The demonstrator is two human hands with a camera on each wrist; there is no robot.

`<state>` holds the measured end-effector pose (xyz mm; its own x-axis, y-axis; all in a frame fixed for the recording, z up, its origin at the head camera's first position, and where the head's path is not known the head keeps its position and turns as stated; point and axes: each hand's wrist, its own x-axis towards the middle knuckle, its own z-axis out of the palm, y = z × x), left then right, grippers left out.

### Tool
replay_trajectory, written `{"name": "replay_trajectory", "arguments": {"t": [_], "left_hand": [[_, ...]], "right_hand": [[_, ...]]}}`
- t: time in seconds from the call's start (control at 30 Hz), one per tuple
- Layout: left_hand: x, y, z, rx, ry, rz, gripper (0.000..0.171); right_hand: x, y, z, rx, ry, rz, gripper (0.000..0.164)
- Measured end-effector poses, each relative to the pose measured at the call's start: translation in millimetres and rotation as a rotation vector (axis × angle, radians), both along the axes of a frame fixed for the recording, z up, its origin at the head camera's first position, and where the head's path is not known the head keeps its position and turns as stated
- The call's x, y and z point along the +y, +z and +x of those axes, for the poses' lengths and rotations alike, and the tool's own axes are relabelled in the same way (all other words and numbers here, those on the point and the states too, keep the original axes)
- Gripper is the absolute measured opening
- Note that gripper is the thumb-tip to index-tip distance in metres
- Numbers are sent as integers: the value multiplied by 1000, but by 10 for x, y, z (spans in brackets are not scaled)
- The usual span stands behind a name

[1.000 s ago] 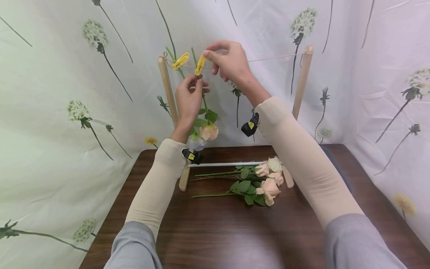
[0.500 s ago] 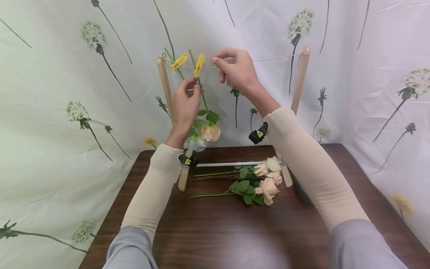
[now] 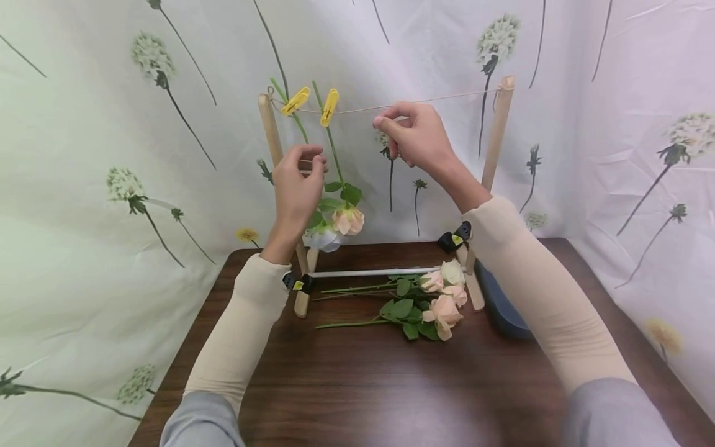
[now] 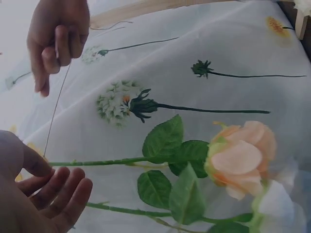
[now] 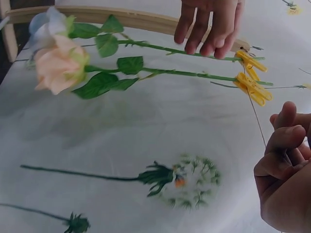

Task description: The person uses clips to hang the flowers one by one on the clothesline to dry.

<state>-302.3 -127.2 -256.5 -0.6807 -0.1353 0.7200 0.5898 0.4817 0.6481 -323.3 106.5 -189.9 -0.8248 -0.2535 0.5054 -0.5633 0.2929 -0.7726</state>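
Observation:
Two yellow clothespins hold rose stems upside down on a string (image 3: 447, 97) tied between two wooden posts. The right-hand clothespin (image 3: 329, 108) grips the stem of a peach rose (image 3: 348, 221); the other clothespin (image 3: 295, 101) grips that of a whitish-blue rose (image 3: 324, 238). My left hand (image 3: 298, 186) hovers beside the stems with loosely bent fingers and nothing held. In the right wrist view the left hand's fingers (image 5: 214, 26) lie near the stems. Below the string, to the right of the clothespins, my right hand (image 3: 421, 136) has loosely curled fingers and holds nothing.
Several loose roses (image 3: 445, 313) lie on the dark wooden table (image 3: 357, 379). Behind them a white rod (image 3: 363, 273) joins the feet of the wooden frame (image 3: 497, 136). A blue container (image 3: 505, 307) stands at the right, partly behind my right forearm.
My right hand has let go of the right-hand clothespin and moved right and down. My left hand has drawn away from the peach rose's stem, down and left. Both roses stay hanging.

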Motion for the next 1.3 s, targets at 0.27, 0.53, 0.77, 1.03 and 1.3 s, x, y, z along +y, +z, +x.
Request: {"name": "replay_trajectory", "arguments": {"t": [0.27,0.53,0.77,1.03,1.3], "left_hand": [[-115,-212,113,-35,-41,-5,21],[-186,-438,177,-51,-58,-61,21],[-242,-678,197,-114,-90,-99,21],[-361,-941,193,-201,-148,-138,20],[-471,-1230,218,-304,-204,-159,19]], "right_hand": [[255,-258,40,-11,-33,88,28],[545,-482,124,5,-76,174,27],[823,-675,146,37,-111,292,27],[1169,-958,127,-20,-182,380,22],[1496,-1168,142,-107,-199,450,27]]}}
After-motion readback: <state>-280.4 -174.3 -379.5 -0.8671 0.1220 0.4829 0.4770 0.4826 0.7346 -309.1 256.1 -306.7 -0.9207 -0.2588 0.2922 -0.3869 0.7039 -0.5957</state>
